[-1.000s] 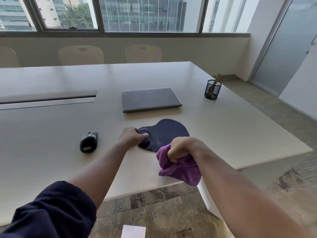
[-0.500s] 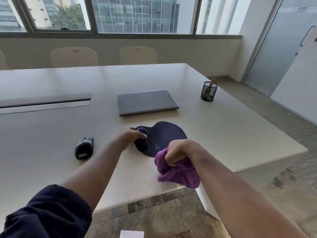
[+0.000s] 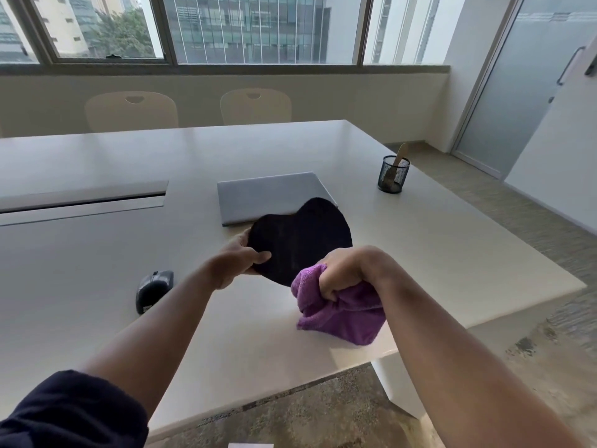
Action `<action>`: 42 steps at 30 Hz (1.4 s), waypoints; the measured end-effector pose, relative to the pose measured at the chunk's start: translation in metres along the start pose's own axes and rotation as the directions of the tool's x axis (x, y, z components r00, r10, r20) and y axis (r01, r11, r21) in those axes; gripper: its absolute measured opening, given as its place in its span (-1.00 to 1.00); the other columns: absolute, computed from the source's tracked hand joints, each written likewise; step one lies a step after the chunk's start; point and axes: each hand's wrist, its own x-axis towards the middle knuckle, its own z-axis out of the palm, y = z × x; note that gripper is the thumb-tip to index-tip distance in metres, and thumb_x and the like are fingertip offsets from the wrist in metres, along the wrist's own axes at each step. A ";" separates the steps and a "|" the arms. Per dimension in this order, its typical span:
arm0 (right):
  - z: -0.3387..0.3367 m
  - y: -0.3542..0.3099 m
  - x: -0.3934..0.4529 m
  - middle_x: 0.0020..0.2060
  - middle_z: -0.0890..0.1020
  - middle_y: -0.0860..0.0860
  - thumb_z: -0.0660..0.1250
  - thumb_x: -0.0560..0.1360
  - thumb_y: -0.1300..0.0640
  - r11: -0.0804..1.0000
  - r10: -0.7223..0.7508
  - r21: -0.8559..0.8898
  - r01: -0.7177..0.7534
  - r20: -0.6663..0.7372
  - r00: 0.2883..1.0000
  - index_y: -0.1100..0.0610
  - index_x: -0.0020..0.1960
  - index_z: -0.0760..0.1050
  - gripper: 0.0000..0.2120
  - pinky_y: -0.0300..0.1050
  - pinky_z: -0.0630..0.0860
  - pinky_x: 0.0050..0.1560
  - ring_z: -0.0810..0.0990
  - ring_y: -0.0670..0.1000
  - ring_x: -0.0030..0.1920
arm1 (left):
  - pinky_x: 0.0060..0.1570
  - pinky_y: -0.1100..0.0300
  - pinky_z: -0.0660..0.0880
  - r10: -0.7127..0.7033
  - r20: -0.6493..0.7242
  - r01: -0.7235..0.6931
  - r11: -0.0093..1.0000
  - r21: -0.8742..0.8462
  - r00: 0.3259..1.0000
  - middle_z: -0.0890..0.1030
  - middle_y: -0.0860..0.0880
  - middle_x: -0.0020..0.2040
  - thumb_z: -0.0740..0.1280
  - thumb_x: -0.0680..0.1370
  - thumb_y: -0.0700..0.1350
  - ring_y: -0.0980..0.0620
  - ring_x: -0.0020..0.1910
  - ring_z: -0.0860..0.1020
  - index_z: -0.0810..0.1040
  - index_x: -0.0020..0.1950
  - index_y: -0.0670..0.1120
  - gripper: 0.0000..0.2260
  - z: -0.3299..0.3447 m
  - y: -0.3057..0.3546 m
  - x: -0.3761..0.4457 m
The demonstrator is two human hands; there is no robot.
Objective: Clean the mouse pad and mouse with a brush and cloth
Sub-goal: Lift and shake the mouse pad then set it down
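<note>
Gripping the mouse pad [image 3: 302, 239] by its left edge, the left hand [image 3: 237, 261] has thumb on the near face and fingers wrapped behind; pad is tilted up off the table [image 3: 436, 247], flat dark face toward the camera, top edge overlapping the near right corner of the closed laptop [image 3: 269, 195] in view. Can't tell if the pad's lower edge touches the table, the cloth hides it. Right hand [image 3: 347, 273] is fisted around a bunched purple cloth [image 3: 339, 310], most of it hanging below the fist, the upper fold just beside or touching the pad's lower right edge. Mouse [image 3: 153, 287] sits on the table left of the left forearm, well apart from the pad, untouched, a pale label showing on its near end. Mesh cup [image 3: 393, 174] stands upright far right on the table, past the laptop, with a wooden brush handle [image 3: 400, 155] sticking out, leaning right. Dark sleeve [image 3: 71, 412] pushed up on the left arm, right forearm bare. Two pale chairs [image 3: 255, 106] against the far side of the table under the window.
</note>
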 end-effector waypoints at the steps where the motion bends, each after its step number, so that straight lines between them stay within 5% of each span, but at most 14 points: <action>1: -0.006 -0.001 0.001 -0.13 0.71 0.02 0.33 0.04 0.10 1.000 -0.010 0.011 0.010 -0.008 1.000 0.02 -0.14 0.65 -0.62 -0.05 0.62 -0.13 0.70 0.11 -0.06 | -0.10 0.10 0.64 0.015 -0.020 -0.015 1.000 -0.014 1.000 0.62 -0.08 0.20 0.31 0.53 -0.42 -0.05 0.10 0.63 0.44 0.38 -0.02 -0.52 -0.004 0.004 0.004; 7: -0.020 -0.011 0.011 -0.12 0.71 0.02 0.32 0.04 0.11 0.998 -0.039 0.047 0.040 -0.012 0.999 0.02 -0.11 0.65 -0.58 -0.02 0.64 -0.09 0.69 0.11 -0.05 | 0.01 0.05 0.59 -0.008 -0.160 0.008 1.000 -0.002 0.987 0.57 -0.10 0.25 0.29 0.55 -0.41 -0.12 0.19 0.57 0.39 0.42 -0.06 -0.52 -0.023 0.017 0.036; 13: -0.017 -0.017 0.034 -0.12 0.71 0.04 0.31 0.05 0.13 0.994 -0.040 0.098 0.043 -0.027 0.999 0.05 -0.11 0.63 -0.59 -0.03 0.64 -0.13 0.69 0.10 -0.10 | -0.20 0.14 0.61 -0.076 -0.204 0.101 0.988 0.117 0.976 0.56 -0.12 0.23 0.29 0.54 -0.38 -0.07 0.08 0.58 0.42 0.35 -0.04 -0.57 -0.033 0.006 0.071; 16: -0.019 -0.020 0.044 -0.18 0.69 0.02 0.30 0.05 0.13 0.992 -0.053 0.112 0.059 -0.060 0.997 0.05 -0.18 0.60 -0.66 -0.10 0.58 -0.23 0.64 0.06 -0.20 | -0.04 -0.03 0.64 -0.080 -0.257 0.135 0.970 0.203 0.963 0.57 -0.15 0.19 0.35 0.49 -0.35 -0.15 0.12 0.58 0.47 0.32 -0.09 -0.58 -0.035 -0.003 0.082; 19: -0.024 -0.023 0.052 -0.24 0.67 -0.02 0.31 0.10 0.15 0.982 -0.069 0.168 0.089 -0.121 0.990 -0.01 -0.19 0.56 -0.71 -0.15 0.55 -0.31 0.65 0.04 -0.22 | 0.04 -0.04 0.61 0.003 -0.383 0.139 0.929 0.344 0.924 0.64 -0.12 0.04 0.48 0.39 -0.15 -0.12 0.03 0.61 0.57 0.13 -0.10 -0.67 -0.039 -0.008 0.084; 22: -0.025 -0.030 0.060 -0.22 0.66 -0.05 0.31 0.19 0.18 0.947 -0.075 0.286 0.147 -0.246 0.966 -0.11 -0.06 0.56 -0.64 -0.19 0.56 -0.31 0.66 0.00 -0.21 | -0.12 0.14 0.55 0.123 -0.468 0.184 0.811 0.556 0.875 0.67 0.01 -0.14 0.47 0.34 0.08 -0.04 -0.09 0.63 0.64 -0.02 0.03 -0.73 -0.042 -0.006 0.071; 27: -0.008 -0.059 0.081 0.01 0.49 -0.08 0.30 0.36 0.25 0.909 -0.277 0.175 0.379 -0.427 0.861 -0.14 0.17 0.57 -0.54 -0.10 0.53 0.14 0.52 0.00 0.08 | 0.07 0.11 0.51 0.281 -0.476 0.152 0.711 0.686 0.833 0.69 -0.03 0.04 0.43 0.44 0.03 -0.09 0.05 0.62 0.63 0.22 0.02 -0.65 -0.051 -0.011 0.053; 32: 0.025 -0.069 0.095 0.22 0.45 -0.12 0.38 0.46 0.19 0.896 -0.444 -0.127 0.426 -0.295 0.846 -0.18 0.28 0.54 -0.55 -0.13 0.35 0.34 0.42 -0.02 0.26 | 0.12 0.05 0.48 0.347 -0.386 0.140 0.563 0.815 0.855 0.58 -0.09 0.22 0.37 0.50 0.02 -0.12 0.16 0.56 0.54 0.31 0.00 -0.61 -0.048 -0.032 0.029; 36: 0.020 -0.049 0.087 0.15 0.51 -0.07 0.29 0.45 0.28 0.915 -0.389 -0.197 0.353 -0.188 0.902 -0.11 0.23 0.58 -0.56 -0.14 0.43 0.21 0.48 0.04 0.21 | 0.16 0.06 0.44 0.362 -0.361 0.143 0.508 0.849 0.859 0.56 -0.08 0.27 0.28 0.56 0.01 -0.15 0.21 0.53 0.50 0.36 -0.04 -0.62 -0.034 -0.046 0.016; 39: 0.000 -0.029 0.069 0.00 0.60 -0.06 0.22 0.40 0.27 0.962 -0.204 -0.198 0.187 -0.069 0.977 -0.13 0.12 0.61 -0.57 -0.24 0.52 -0.19 0.59 0.02 -0.07 | 0.25 0.06 0.38 0.379 -0.342 0.147 0.459 0.876 0.860 0.54 -0.07 0.30 0.22 0.59 -0.02 -0.15 0.22 0.51 0.51 0.34 -0.08 -0.65 -0.029 -0.052 0.008; 42: -0.003 -0.028 0.061 -0.14 0.60 -0.12 0.20 0.33 0.27 0.970 -0.218 0.059 0.238 -0.235 0.947 -0.15 -0.01 0.62 -0.58 -0.26 0.54 -0.34 0.59 -0.06 -0.18 | 0.33 0.05 0.28 0.370 -0.327 0.158 0.419 0.894 0.870 0.51 -0.06 0.32 0.17 0.61 -0.02 -0.14 0.24 0.48 0.52 0.30 -0.08 -0.68 -0.024 -0.058 0.001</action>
